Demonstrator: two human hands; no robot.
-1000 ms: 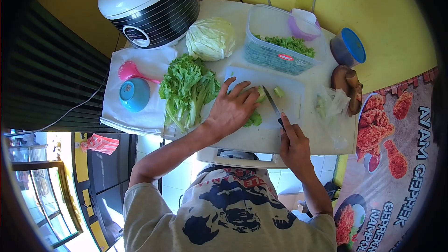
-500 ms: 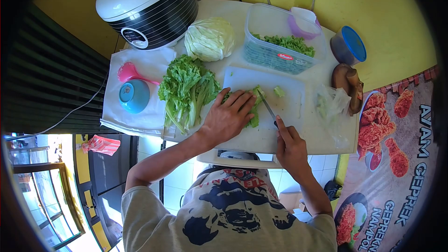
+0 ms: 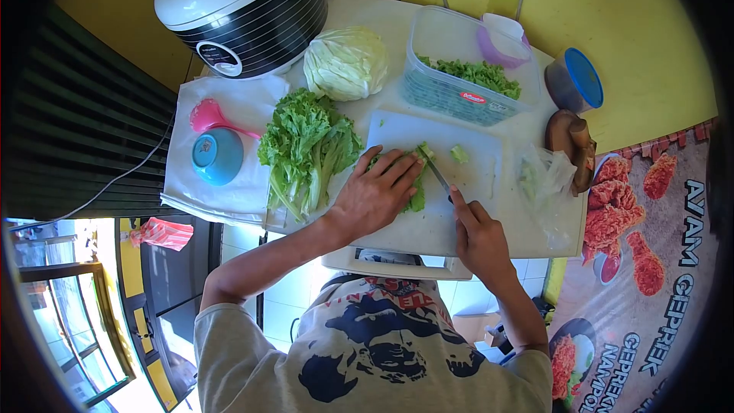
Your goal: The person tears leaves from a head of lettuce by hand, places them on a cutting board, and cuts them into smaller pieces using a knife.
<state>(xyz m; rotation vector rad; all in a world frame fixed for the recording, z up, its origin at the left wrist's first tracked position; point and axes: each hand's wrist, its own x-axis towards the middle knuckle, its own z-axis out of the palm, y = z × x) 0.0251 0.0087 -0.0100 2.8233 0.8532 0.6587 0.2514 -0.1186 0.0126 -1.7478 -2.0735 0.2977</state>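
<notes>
My left hand presses down on green lettuce leaves lying on a white cutting board. In my right hand is a knife, its blade touching the stem end of the leaves beside my left fingertips. A small cut piece of stem rests on the board to the right of the blade. Left of the board lies a bunch of loose lettuce, and behind it a pale cabbage.
A clear container of cut greens stands behind the board. Farther left are a rice cooker, a blue bowl and a pink ladle. A plastic bag, brown object and blue-lidded tub are on the right.
The view has shifted slightly. My right hand and the knife handle have moved a little down and right, while my left hand stays on the leaves.
</notes>
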